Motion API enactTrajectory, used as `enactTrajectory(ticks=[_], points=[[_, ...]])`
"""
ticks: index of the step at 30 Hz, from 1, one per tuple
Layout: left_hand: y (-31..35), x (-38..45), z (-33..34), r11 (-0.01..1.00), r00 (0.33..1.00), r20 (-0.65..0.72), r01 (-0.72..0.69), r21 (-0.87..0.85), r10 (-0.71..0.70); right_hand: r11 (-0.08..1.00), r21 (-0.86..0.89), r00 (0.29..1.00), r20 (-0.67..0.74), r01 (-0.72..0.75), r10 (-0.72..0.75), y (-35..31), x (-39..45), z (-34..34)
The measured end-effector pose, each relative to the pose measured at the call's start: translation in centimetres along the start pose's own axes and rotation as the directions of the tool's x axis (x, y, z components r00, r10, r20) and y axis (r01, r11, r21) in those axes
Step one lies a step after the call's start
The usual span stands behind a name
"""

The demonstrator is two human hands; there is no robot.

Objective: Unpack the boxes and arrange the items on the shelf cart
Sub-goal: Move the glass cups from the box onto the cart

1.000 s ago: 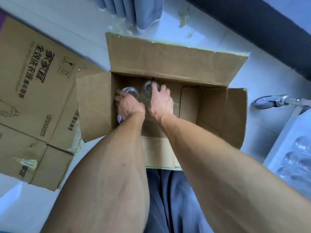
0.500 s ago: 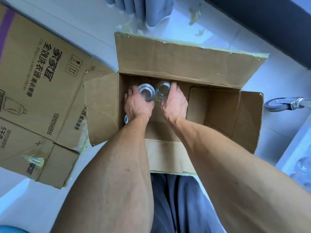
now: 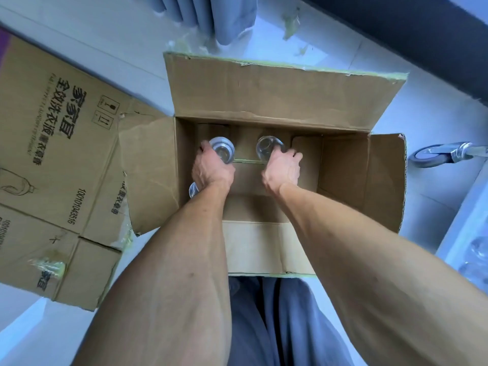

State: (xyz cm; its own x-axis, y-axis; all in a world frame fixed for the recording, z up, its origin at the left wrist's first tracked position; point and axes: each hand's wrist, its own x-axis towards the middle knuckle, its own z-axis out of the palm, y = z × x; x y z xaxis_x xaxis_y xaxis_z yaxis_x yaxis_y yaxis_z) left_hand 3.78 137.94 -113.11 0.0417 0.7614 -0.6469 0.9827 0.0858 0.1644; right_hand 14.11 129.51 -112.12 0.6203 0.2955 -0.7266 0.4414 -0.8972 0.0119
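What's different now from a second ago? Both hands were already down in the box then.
The left hand and right hand have drawn apart, each holding a clear glass: left glass, right glass. Before, the glasses were side by side between close-set hands. A third glass remains by the left wrist. The box itself looks unchanged.

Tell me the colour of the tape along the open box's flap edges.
Pale green tape, clearest in the head view.

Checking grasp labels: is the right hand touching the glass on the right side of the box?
Touching. The head view shows the right hand with its fingers curled round the glass inside the open box.
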Motion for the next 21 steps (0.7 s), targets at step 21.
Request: enactTrajectory(ticks=[21], points=[[3.4,-4.7,-4.5,0.952,0.996,-0.035,-0.087,-0.294,0.080,0.952,0.306,0.977,-0.209,0.016,0.050,2.8,-4.9,-3.7]])
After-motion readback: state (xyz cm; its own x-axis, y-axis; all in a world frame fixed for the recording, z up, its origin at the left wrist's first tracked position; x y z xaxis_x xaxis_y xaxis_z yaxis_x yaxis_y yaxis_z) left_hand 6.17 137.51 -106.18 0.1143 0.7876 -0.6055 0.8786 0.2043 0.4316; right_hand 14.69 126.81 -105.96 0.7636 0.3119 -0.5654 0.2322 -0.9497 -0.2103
